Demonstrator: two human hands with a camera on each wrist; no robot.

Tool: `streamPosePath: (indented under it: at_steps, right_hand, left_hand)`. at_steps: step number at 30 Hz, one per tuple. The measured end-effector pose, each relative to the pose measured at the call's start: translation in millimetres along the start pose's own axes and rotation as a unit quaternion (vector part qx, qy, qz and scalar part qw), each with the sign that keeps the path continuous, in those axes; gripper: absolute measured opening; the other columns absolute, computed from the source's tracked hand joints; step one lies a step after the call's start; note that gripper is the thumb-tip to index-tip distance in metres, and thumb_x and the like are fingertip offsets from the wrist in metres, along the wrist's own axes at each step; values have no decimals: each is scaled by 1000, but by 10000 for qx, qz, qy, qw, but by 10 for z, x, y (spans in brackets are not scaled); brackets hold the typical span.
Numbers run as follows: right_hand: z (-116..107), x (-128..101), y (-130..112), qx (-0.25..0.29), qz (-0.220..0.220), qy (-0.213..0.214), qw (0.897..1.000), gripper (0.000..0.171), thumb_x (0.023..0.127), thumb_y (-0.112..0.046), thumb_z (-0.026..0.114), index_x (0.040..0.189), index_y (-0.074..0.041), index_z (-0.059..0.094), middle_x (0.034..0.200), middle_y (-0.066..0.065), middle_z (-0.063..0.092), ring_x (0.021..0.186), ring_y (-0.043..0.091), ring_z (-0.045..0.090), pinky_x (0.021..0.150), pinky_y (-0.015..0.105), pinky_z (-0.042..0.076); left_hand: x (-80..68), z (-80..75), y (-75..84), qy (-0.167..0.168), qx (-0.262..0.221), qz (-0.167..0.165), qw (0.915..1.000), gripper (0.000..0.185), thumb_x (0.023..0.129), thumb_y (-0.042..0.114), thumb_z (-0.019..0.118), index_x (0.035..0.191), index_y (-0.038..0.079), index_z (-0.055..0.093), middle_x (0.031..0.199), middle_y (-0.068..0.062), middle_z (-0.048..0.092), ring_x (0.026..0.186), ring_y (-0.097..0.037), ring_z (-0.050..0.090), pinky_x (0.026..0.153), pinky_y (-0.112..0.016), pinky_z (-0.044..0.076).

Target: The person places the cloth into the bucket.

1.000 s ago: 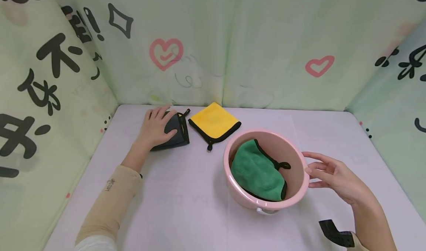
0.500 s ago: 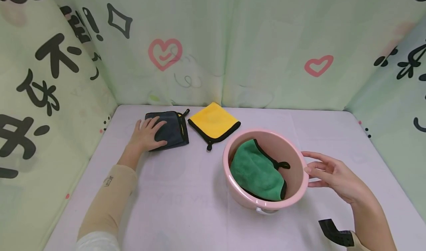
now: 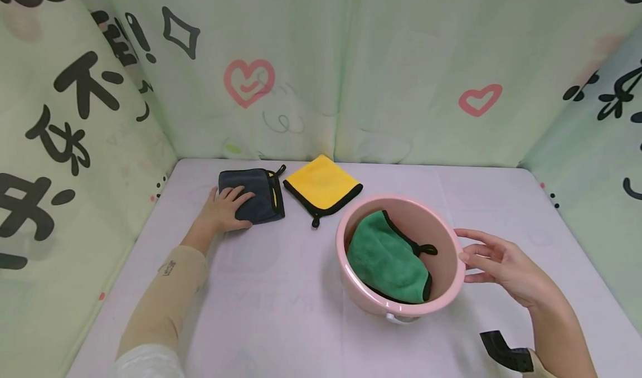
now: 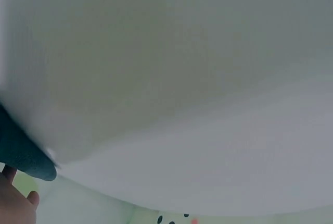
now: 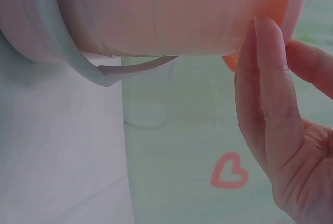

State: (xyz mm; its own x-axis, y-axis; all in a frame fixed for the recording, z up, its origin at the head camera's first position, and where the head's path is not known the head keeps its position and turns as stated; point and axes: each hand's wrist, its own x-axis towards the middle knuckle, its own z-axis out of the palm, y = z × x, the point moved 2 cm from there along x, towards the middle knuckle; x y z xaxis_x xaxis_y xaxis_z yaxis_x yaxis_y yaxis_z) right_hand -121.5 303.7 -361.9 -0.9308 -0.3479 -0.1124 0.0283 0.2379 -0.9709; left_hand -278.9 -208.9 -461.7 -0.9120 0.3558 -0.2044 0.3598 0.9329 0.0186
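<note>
My left hand [image 3: 223, 213] lies over the near left part of a folded dark navy towel [image 3: 261, 191], fingers spread across its top and thumb by its front edge. In the left wrist view, part of the towel [image 4: 23, 148] and a few fingers show at the lower left. A pink bucket [image 3: 401, 308] stands at the right, with a green black-edged towel [image 3: 388, 255] crumpled inside. My right hand [image 3: 501, 263] holds the bucket's right rim; in the right wrist view, its straight fingers [image 5: 273, 73] sit under the lip and the thumb is beside it.
A yellow towel [image 3: 323, 183] with black edging and a loop lies at the table's back, beside the navy one. Printed light green curtains [image 3: 401, 77] enclose the white table [image 3: 281, 311] at the back and sides. A pale handle [image 5: 106, 75] hangs from the bucket.
My left hand has drawn back toward the near left from the far part of the navy towel, then shifted slightly right with its thumb at the near edge. My right hand and the bucket stay put.
</note>
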Motion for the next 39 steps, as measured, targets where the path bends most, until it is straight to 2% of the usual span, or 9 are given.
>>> streamPosePath:
  at_steps: [8,14,22,30,39]
  right_hand:
    - [2,-2,0,-49,54,39,10000,47,91,4,49,124,-29,49,96,-3,66,82,14,66,66,32,54]
    - [2,-5,-2,-204,39,82,9998,46,91,3,49,124,-29,49,96,-4,66,82,14,66,65,32,54]
    - [1,-7,0,-233,97,110,9996,46,91,2,50,124,-30,48,96,-5,66,82,14,66,65,32,54]
    - [4,-2,-3,-96,15,26,9999,46,91,3,49,124,-29,49,97,-3,66,83,14,65,66,33,54]
    - [3,-2,-2,-61,40,59,10000,46,91,3,49,124,-29,49,98,-4,66,83,14,66,66,32,54]
  left_hand:
    - [43,76,9,144,-158,-43,9998,68,85,49,50,142,17,30,146,-16,23,132,-38,22,104,-60,7]
    - [74,67,63,368,41,12,9993,59,90,43,51,140,15,35,142,-16,30,128,-38,27,105,-58,10]
    - [118,74,131,663,459,33,9967,53,89,36,55,136,16,40,133,-16,37,118,-38,35,103,-55,19]
    - [145,106,151,1012,599,-6,9931,48,89,32,58,132,17,45,127,-15,42,112,-37,39,98,-52,26]
    - [166,63,177,1176,907,-39,9889,45,89,32,58,130,19,45,125,-13,45,109,-35,42,95,-49,28]
